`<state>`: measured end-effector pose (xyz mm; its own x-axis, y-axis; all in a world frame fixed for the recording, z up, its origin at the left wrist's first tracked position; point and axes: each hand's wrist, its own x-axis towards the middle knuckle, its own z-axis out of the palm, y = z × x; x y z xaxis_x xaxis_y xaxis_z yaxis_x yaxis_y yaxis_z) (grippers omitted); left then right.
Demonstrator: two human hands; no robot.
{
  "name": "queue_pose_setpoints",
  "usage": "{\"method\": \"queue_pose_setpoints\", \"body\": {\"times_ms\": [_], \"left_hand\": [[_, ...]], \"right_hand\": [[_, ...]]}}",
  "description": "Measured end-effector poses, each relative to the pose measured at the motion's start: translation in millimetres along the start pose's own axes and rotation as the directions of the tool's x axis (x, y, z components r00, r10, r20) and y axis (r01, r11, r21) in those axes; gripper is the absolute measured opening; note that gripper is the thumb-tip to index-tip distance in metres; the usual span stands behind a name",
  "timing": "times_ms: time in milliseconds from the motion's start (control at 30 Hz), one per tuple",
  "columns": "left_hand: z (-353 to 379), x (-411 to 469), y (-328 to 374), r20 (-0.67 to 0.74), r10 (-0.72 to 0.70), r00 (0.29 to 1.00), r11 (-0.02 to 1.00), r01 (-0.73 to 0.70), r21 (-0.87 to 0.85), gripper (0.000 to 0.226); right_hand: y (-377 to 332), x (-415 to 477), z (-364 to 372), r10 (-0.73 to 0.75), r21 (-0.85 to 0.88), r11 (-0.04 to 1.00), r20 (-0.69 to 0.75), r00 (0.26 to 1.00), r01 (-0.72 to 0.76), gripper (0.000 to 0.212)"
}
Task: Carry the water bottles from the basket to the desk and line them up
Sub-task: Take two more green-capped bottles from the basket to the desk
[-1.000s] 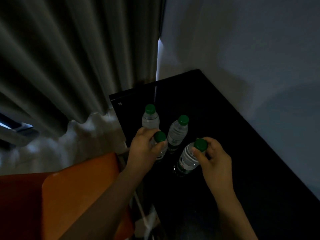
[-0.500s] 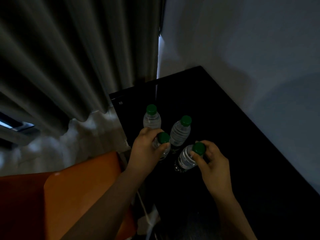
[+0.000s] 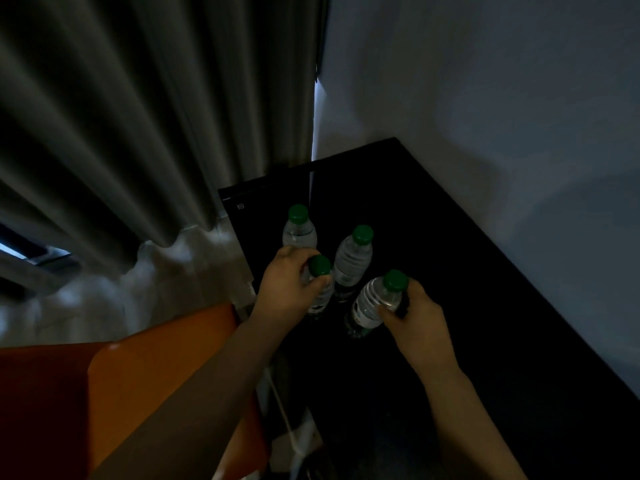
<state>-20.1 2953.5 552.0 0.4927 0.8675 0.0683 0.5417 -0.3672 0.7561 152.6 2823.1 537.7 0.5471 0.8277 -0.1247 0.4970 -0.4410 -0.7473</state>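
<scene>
I have my left hand clamped on one bottle and my right hand on another, gripping near the caps to set them beside two already standing on the black desk.

1. Two arms show, and both are bare all the way from the bottom edge of the view up to the hands.
2. There is no sleeve on either arm.
3. The left hand is bare. It has no glove, and I see no ring on it.
4. The right hand is bare too, with no glove on it.
5. I see no watch or band on the wrist below either hand.
6. The light is dim, so small marks on the hands are too hard to tell.
</scene>
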Motion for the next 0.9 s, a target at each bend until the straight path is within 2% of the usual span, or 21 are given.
{"method": "queue_pose_setpoints", "body": {"times_ms": [167, 333, 433, 533, 733, 900], "left_hand": [[-7.2, 0.2, 10.8, 0.054, -0.017, 0.998, 0.997, 0.013, 0.07, 0.026], [-13.6, -0.1, 24.4, 0.12, -0.012, 0.993, 0.975, -0.015, 0.22, 0.029], [-19.8, -9.9, 37.3, 0.067, 0.005, 0.998, 0.968, -0.021, 0.251, 0.043], [-30.4, -27.0, 44.2, 0.048, 0.101, 0.994, 0.933, -0.112, 0.343, 0.039], [-43.3, -67.0, 42.8, 0.387, 0.112, 0.915, 0.901, -0.258, 0.348, 0.048], [-52.5, -74.8, 37.0, 0.614, 0.191, 0.766, 0.832, -0.458, 0.312, 0.044]], "right_hand": [[3.1, -17.5, -18.0, 0.075, -0.304, 0.952, 0.141, 0.987, -0.028, 0.05], [-3.0, -32.1, -31.4, 0.068, -0.425, 0.903, 0.278, 0.958, 0.059, 0.038], [-9.8, -40.6, -37.9, 0.063, -0.48, 0.87, 0.334, 0.941, 0.112, 0.035], [-16.8, -49.6, -42.1, 0.057, -0.495, 0.856, 0.377, 0.924, 0.15, 0.035], [-29.3, -75.3, -48.0, 0.079, -0.497, 0.86, 0.35, 0.933, 0.113, 0.036], [-42.7, -108.6, -46.7, 0.141, -0.514, 0.858, 0.265, 0.954, 0.016, 0.038]]}}
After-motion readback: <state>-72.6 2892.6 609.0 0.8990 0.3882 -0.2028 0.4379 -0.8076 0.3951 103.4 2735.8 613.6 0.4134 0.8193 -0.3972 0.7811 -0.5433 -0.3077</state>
